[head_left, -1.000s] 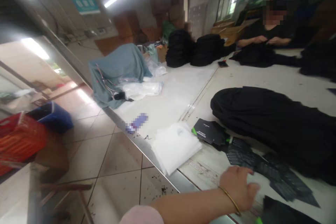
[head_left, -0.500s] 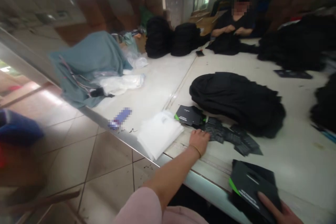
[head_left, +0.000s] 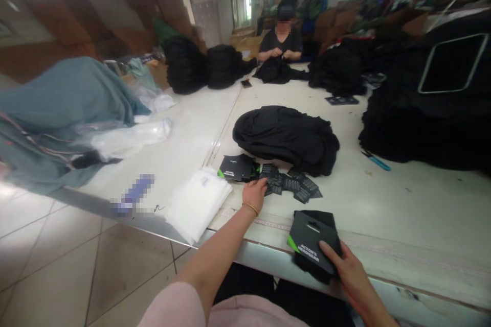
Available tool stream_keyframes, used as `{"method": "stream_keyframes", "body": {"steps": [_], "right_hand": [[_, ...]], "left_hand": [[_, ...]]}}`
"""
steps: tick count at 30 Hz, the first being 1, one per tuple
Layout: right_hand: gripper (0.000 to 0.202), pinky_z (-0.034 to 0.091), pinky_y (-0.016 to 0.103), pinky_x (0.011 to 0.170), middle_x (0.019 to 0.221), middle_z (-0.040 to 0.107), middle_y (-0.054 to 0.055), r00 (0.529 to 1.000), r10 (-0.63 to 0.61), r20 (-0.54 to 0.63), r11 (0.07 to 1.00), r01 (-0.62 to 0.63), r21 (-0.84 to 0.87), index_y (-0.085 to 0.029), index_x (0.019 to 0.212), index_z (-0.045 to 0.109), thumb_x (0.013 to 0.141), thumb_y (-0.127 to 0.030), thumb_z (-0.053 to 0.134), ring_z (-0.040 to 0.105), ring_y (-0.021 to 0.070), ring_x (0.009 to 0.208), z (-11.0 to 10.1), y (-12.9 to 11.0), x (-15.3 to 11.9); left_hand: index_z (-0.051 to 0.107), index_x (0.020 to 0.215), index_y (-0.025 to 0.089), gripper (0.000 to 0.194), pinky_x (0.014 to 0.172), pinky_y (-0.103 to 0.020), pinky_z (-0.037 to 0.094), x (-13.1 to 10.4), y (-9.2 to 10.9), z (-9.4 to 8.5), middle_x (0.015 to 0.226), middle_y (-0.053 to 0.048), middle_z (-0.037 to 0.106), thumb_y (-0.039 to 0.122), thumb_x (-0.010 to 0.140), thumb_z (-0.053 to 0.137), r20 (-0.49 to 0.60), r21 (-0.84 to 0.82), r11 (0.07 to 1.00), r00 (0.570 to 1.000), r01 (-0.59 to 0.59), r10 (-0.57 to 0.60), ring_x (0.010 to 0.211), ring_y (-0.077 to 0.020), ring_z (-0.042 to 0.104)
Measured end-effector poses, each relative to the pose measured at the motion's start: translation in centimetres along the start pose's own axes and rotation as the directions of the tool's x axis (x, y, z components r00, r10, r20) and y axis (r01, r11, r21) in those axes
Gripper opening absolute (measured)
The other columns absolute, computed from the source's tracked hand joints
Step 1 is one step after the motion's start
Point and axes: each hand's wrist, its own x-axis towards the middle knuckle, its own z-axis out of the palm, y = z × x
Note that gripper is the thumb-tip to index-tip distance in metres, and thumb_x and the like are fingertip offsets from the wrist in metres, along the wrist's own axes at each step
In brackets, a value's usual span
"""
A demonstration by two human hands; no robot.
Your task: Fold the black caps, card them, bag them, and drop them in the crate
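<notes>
My left hand, with a thin bracelet at the wrist, rests at the near edge of several small dark printed cards; whether its fingers grip one cannot be told. Just behind it lie black and green printed sleeves. On the right, my right hand grips a black package with a green corner and white lettering, thumb on top, over the table's front edge. A bundle of black fabric lies behind the cards. Left of my left hand is a stack of white plastic bags.
Black fabric piles stand at the back and right, one carrying a framed dark rectangle. A blue-handled tool lies near it. Teal cloth covers the left side. Across the table, a person handles black fabric.
The view has swung to the right, showing more of the right pile. My right hand and its package now show more fully. My left hand remains by the cards.
</notes>
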Motion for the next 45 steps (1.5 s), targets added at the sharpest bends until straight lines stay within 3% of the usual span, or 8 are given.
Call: {"method": "stream_keyframes", "body": {"steps": [6,12,15,19,22,25,39,45], "right_hand": [[0.055,0.048,0.036,0.086,0.105,0.067,0.005,0.987,0.004,0.161,0.992,-0.024,0.125,-0.021,0.113,0.056,0.065,-0.044,0.068,0.061,0.0244,0.098,2.8,-0.8,-0.9],[0.051,0.047,0.037,0.087,0.107,0.066,0.006,0.967,-0.025,0.253,0.971,-0.036,0.235,-0.019,0.113,0.056,0.069,-0.044,0.066,0.06,0.0238,0.1,4.6,0.2,-0.8],[0.051,0.047,0.039,0.086,0.099,0.069,0.006,0.978,-0.005,0.208,0.985,-0.031,0.168,-0.017,0.106,0.057,0.063,-0.039,0.071,0.062,0.0253,0.093,3.8,0.6,-0.6],[0.051,0.048,0.041,0.083,0.093,0.07,0.006,0.979,0.092,0.181,0.979,-0.123,0.163,-0.017,0.101,0.058,0.059,-0.039,0.074,0.064,0.0264,0.086,2.6,0.8,0.1],[0.052,0.048,0.039,0.084,0.095,0.07,0.007,0.969,0.115,0.219,0.981,-0.145,0.126,-0.017,0.102,0.058,0.058,-0.04,0.074,0.064,0.0259,0.087,2.5,0.4,0.3],[0.05,0.048,0.038,0.085,0.097,0.07,0.007,0.95,0.139,0.281,0.983,-0.167,0.079,-0.017,0.102,0.058,0.06,-0.04,0.073,0.064,0.0256,0.09,2.6,-0.3,0.1],[0.059,0.051,0.032,0.078,0.11,0.066,0.004,0.947,0.118,0.3,0.983,-0.154,0.101,-0.023,0.118,0.052,0.065,-0.039,0.07,0.062,0.0232,0.096,2.9,-1.1,-0.6],[0.055,0.051,0.031,0.077,0.103,0.069,0.004,0.949,0.124,0.291,0.965,-0.184,0.189,-0.021,0.113,0.055,0.063,-0.035,0.072,0.065,0.0209,0.087,2.4,-1.7,-1.4]], "left_hand": [[0.057,0.113,0.026,0.029,0.093,-0.03,0.043,-6.3,4.3,-0.6,0.109,0.001,0.065,0.026,0.085,0.052,0.107,-0.403,0.858,0.915,-0.318,0.389,0.104,-0.0151,0.056],[0.058,0.114,0.024,0.034,0.097,-0.04,0.039,-9.3,5.6,0.1,0.112,-0.002,0.064,0.024,0.08,0.057,0.138,-0.366,0.888,0.928,-0.278,0.347,0.112,-0.021,0.051],[0.059,0.11,0.023,0.029,0.092,-0.034,0.045,-8.8,3.5,-1.7,0.107,-0.003,0.065,0.024,0.082,0.054,0.005,-0.431,0.863,0.956,-0.262,0.292,0.102,-0.0171,0.056],[0.06,0.104,0.019,0.025,0.074,-0.029,0.05,-7.6,-3.8,-6.5,0.097,-0.006,0.064,0.024,0.082,0.051,-0.275,-0.25,0.968,0.957,0.021,-0.092,0.082,-0.0152,0.059],[0.061,0.1,0.016,0.027,0.072,-0.031,0.049,-7.3,-9.5,-9.0,0.087,-0.005,0.063,0.027,0.076,0.058,-0.193,-0.087,0.963,0.944,0.257,-0.269,0.07,-0.0147,0.057],[0.064,0.093,0.017,0.022,0.075,-0.03,0.047,-7.4,-12.1,-9.0,0.079,-0.003,0.063,0.028,0.075,0.057,-0.081,-0.063,0.952,0.949,0.299,-0.304,0.069,-0.0151,0.057],[0.065,0.073,0.013,0.017,0.054,-0.022,0.046,-5.9,-13.6,-9.1,0.056,0.0,0.061,0.027,0.071,0.055,0.129,-0.309,0.809,0.865,0.499,-0.484,0.054,-0.0123,0.057],[0.059,0.08,0.015,0.01,0.07,-0.03,0.047,-7.3,-10.7,-10.5,0.078,-0.005,0.065,0.018,0.073,0.052,-0.037,-0.224,0.853,0.871,0.471,-0.491,0.075,-0.0184,0.061]]}}
